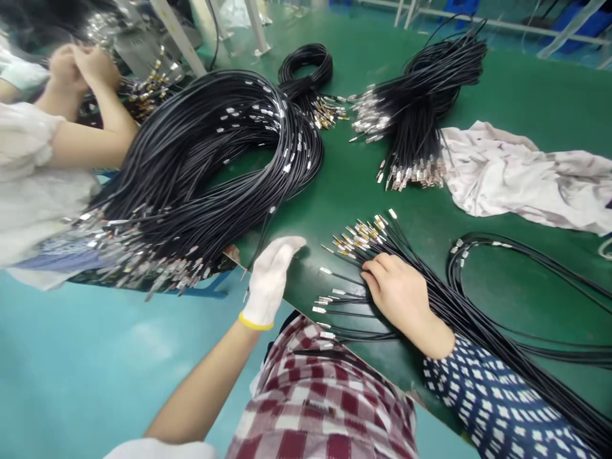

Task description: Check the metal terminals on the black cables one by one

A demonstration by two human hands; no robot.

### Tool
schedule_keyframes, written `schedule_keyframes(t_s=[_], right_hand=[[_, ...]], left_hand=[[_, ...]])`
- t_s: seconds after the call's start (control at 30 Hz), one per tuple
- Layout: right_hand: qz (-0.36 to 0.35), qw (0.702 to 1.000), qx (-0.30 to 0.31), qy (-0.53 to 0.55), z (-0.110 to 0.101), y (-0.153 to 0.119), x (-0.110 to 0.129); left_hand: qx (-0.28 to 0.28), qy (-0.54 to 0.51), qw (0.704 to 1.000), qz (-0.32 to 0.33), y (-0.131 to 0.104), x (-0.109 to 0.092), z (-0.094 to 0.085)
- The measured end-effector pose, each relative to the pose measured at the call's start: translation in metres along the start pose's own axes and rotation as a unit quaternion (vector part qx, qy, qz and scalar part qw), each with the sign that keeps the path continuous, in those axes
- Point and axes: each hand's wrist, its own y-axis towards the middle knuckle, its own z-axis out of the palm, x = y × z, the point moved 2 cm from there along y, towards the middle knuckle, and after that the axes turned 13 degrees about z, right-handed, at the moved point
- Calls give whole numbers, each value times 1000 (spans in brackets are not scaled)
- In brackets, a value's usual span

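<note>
My left hand [271, 280], in a white glove with a yellow cuff, is at the table edge with its fingers stretched out to the right. A thin black cable from the large coil [191, 146] hangs beside the glove; I cannot tell whether they touch. My bare right hand [399, 293], below a dark blue patterned sleeve, has its fingers curled over black cables [440, 287] with metal tips. Their bunched ends [361, 236] fan out past the fingertips. Several separate cable ends [325, 310] lie to the left of this hand, near the table edge.
A small coil [306, 67] and a crossed cable bundle [421, 95] lie on the green table [354, 172] farther back. A crumpled pale cloth [530, 172] rests at the right, above looped cables [482, 242]. At the left, another person's hands [83, 67] are near metal parts.
</note>
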Motion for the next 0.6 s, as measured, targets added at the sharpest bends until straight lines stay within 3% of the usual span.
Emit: schedule_keyframes(t_s=[0.1,0.2,0.3,0.37,0.43,0.53,0.6], right_hand=[[-4,1000,-8,-7,1,0,1],[-17,999,-14,24,-2,-6,1],[-30,996,-21,82,-6,-14,1],[-38,994,-31,102,-7,-18,0],[-41,993,-40,103,-6,-20,-1],[-39,993,-36,105,-3,-19,-2],[-28,990,-23,134,-4,-13,0]], left_hand=[[4,34,999,-1,-4,-2,-7],[21,139,990,5,-8,-6,-11],[96,247,963,53,-11,-12,-8],[165,252,950,78,-12,-15,-1],[212,231,948,57,-12,-18,6],[240,212,947,2,-7,-19,16],[263,211,941,26,-2,-21,22]])
